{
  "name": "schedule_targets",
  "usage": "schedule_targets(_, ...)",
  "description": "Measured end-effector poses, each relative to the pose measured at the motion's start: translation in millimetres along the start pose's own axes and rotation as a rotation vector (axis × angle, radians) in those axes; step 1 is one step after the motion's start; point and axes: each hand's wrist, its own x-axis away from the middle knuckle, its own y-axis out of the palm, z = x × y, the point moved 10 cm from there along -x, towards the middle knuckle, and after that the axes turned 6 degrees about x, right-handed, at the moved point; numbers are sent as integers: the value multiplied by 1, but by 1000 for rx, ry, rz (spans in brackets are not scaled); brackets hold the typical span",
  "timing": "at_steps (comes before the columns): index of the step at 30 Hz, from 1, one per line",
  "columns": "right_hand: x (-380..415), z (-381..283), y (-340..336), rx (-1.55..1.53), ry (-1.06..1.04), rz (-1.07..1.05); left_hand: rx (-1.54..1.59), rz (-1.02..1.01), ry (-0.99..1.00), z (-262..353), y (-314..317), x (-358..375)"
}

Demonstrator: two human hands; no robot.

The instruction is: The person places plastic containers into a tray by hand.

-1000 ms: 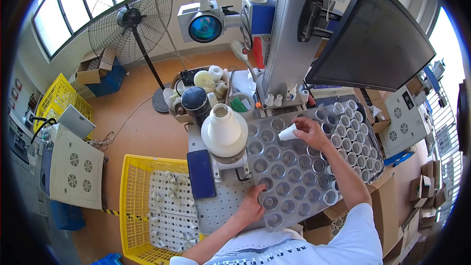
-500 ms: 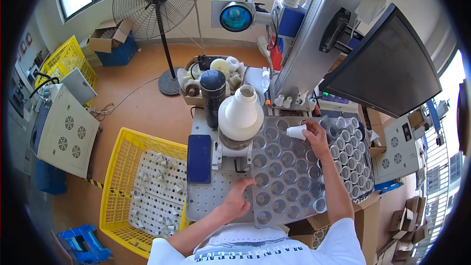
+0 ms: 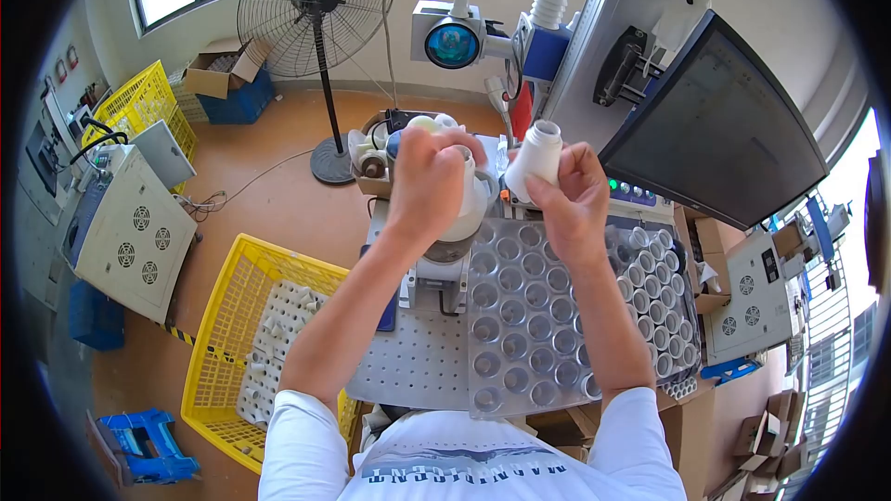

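Note:
My right hand [image 3: 575,199] grips a white, narrow-necked plastic piece [image 3: 535,165], shaped like a small bottle, neck up. To its left, my left hand [image 3: 429,181] is curled round the neck of a white bottle-shaped part [image 3: 471,209] standing on the metal fixture [image 3: 440,274]. Its fingers partly hide that part's neck. Below my right forearm lies a clear plastic tray [image 3: 502,370] with round pockets. Many white, tube-like pieces [image 3: 654,292] stand upright at the tray's right.
A lens head [image 3: 452,44] hangs over the fixture, with a monitor [image 3: 724,121] to the right. On the left is a yellow crate [image 3: 212,334] holding small white parts. Behind it are a standing fan [image 3: 320,37] and a box of parts [image 3: 373,187]. The perforated plate [image 3: 408,362] lies before me.
My left hand has risen from the plate to the neck of the bottle-shaped part. My right hand has brought its white piece from above the tray up and left, now neck up.

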Motion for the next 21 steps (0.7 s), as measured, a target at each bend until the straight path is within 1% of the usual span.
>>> schedule_targets(1, -4, -8, 14, -50, -56, -3, 42, -143, -122, -7, 17, -1)
schedule_targets(2, -7, -14, 25, -101, -112, -7, 132, -3, -65, 6, 5, 1)
schedule_targets(3, -9, -13, 34, -100, -119, -11, 117, 54, 30, 26, -10, 4)
schedule_targets(4, -9, -14, 48, -51, -154, -66, 101, 104, 120, 43, -30, 9)
schedule_targets(5, -5, -12, 58, -2, -182, -116, 20, 141, 97, 53, -51, 18)
schedule_targets(6, -1, -4, 59, -1, -175, -111, -61, 178, 71, 58, -73, 28)
schedule_targets(8, 7, 18, 68, 356, -143, -169, -100, 316, -10, 34, -118, 54)
schedule_targets(10, 10, 28, 73, 312, -141, -165, -334, 427, -29, -1, -168, 91)
schedule_targets(11, 13, 28, 68, 282, -147, -142, -598, 453, -53, -14, -188, 109)
schedule_targets(12, 18, 24, 67, 314, -170, -154, -531, 480, -132, -40, -207, 128)
schedule_targets(13, 21, 21, 61, 358, -192, -146, -660, 433, -213, -54, -222, 145)
schedule_targets(14, 28, 16, 51, 387, -241, -98, -517, 468, -251, -86, -245, 165)
schedule_targets(15, 37, 12, 36, 415, -287, -62, -588, 417, -192, -90, -252, 181)
schedule_targets(16, 45, 7, 7, 455, -284, 19, -511, 400, -176, -123, -282, 205)
schedule_targets(17, 51, 8, -12, 515, -249, 32, -546, 428, -262, -138, -299, 227)
schedule_targets(18, 55, 11, -26, 563, -214, 22, -565, 448, -243, -149, -315, 247)
schedule_targets(19, 56, 17, -52, 685, -170, 63, -588, 484, -225, -160, -328, 263)
schedule_targets(20, 57, 23, -87, 804, -127, 97, -578, 471, -218, -169, -332, 270)
schedule_targets(21, 55, 33, -128, 955, -90, 151, -509, 478, -264, -181, -337, 281)
